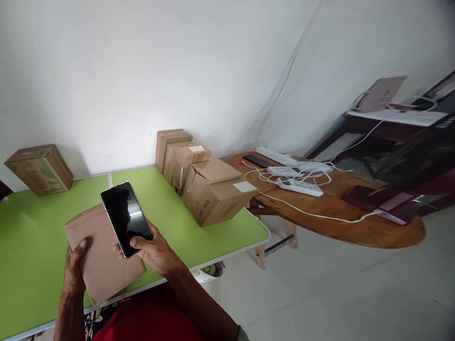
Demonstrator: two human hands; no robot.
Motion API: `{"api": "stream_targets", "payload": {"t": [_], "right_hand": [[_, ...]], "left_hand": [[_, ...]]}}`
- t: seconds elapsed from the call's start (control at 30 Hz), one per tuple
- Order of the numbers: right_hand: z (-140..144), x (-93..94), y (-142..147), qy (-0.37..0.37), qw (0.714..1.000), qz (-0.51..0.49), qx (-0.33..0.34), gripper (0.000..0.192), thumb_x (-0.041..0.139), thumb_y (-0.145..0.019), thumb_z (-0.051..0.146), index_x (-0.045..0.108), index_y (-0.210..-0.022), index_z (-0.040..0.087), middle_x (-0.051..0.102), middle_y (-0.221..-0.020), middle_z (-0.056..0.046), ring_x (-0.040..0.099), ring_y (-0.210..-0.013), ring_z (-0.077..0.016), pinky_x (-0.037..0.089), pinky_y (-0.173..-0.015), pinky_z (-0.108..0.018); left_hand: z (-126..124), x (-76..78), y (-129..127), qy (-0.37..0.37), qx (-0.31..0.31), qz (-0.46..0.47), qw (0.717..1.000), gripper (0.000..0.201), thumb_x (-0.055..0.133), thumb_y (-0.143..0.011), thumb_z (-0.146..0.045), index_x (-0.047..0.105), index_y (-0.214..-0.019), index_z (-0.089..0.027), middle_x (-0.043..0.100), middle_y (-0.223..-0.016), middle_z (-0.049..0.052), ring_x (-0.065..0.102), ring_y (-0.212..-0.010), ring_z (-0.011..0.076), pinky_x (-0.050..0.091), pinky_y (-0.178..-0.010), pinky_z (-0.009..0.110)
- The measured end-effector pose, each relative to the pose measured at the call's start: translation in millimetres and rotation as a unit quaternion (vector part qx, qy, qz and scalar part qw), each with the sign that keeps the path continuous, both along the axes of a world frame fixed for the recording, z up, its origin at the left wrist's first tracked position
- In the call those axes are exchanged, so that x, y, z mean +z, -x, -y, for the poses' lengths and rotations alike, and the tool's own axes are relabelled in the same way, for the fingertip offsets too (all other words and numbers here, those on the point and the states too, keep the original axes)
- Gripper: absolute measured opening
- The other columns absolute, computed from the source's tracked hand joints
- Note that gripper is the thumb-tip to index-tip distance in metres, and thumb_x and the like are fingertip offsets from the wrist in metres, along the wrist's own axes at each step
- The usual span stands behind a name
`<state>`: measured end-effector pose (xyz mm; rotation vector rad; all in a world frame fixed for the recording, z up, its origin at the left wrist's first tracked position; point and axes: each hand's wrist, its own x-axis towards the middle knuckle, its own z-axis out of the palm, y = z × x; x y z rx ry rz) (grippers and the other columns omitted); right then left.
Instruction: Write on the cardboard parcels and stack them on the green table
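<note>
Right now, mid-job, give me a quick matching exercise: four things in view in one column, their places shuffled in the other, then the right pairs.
Things
1. Smartphone
2. White power strips
3. Box with green print
4. Plain cardboard box

Places
A. On the wooden table
B. Under the left hand's thumb
C. In the right hand, screen dark
D. On the green table, far left, near the wall

Pairs: 1-C, 2-A, 3-D, 4-B

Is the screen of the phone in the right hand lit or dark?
Dark. The phone in the right hand shows a black face with pale reflections, no icons or text visible. Powered on or off: cannot tell.
</note>
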<state>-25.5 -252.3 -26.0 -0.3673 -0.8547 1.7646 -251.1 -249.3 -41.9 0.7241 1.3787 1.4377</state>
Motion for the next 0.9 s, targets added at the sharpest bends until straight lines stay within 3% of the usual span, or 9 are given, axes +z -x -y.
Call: {"api": "stream_targets", "payload": {"t": [0.23, 0.5, 0.6, 0.73, 0.9], "right_hand": [[-1.5, -3.8, 0.7, 0.006, 1.0, -0.001, -0.006, 0.069, 0.108, -0.072, 0.051, 0.072, -0.125, 0.025, 0.086, -0.106, -0.007, 0.087, -0.099, -0.0356, 0.072, -0.081, -0.049], [-11.1, -13.4, -22.2, 0.006, 0.997, 0.022, -0.08, 0.07, 0.104, -0.074, 0.061, 0.072, -0.125, 0.025, 0.084, -0.107, -0.005, 0.086, -0.089, -0.0313, 0.072, -0.078, -0.047], [-28.6, -28.4, -36.5, 0.03, 0.984, 0.074, -0.157, 0.072, 0.098, -0.073, 0.07, 0.072, -0.122, 0.025, 0.083, -0.108, -0.006, 0.084, -0.085, -0.0303, 0.07, -0.069, -0.042], [-62.0, -61.1, -46.9, 0.08, 0.936, 0.211, -0.271, 0.074, 0.091, -0.068, 0.08, 0.073, -0.107, 0.021, 0.081, -0.099, -0.007, 0.08, -0.084, -0.0271, 0.065, -0.069, -0.036], [-87.2, -96.9, -44.9, 0.115, 0.9, 0.303, -0.292, 0.067, 0.085, -0.07, 0.079, 0.07, -0.098, 0.019, 0.081, -0.093, -0.006, 0.075, -0.083, -0.0242, 0.062, -0.069, -0.033]], "left_hand": [[2.1, 14.2, -12.0, 0.014, 0.022, -0.007, 1.0, 0.08, 0.096, -0.044, -0.062, 0.068, -0.107, -0.021, 0.08, -0.107, 0.008, 0.078, -0.098, 0.0362, 0.063, -0.075, 0.041], [-1.3, 8.3, -7.8, 0.013, 0.027, -0.01, 0.999, 0.081, 0.095, -0.045, -0.066, 0.071, -0.108, -0.022, 0.075, -0.089, 0.004, 0.076, -0.089, 0.0347, 0.065, -0.075, 0.043], [-4.5, 4.6, -4.6, 0.005, 0.018, -0.004, 1.0, 0.081, 0.096, -0.047, -0.066, 0.071, -0.111, -0.023, 0.074, -0.089, 0.004, 0.076, -0.089, 0.0348, 0.066, -0.075, 0.043], [-6.7, 5.6, -5.6, -0.011, 0.02, -0.007, 1.0, 0.078, 0.096, -0.05, -0.063, 0.071, -0.112, -0.025, 0.07, -0.086, 0.002, 0.076, -0.093, 0.035, 0.066, -0.078, 0.044], [-6.1, 10.8, -11.4, 0.003, 0.036, -0.005, 0.999, 0.076, 0.094, -0.046, -0.061, 0.069, -0.108, -0.024, 0.069, -0.085, 0.001, 0.075, -0.091, 0.0334, 0.065, -0.078, 0.043]]}}
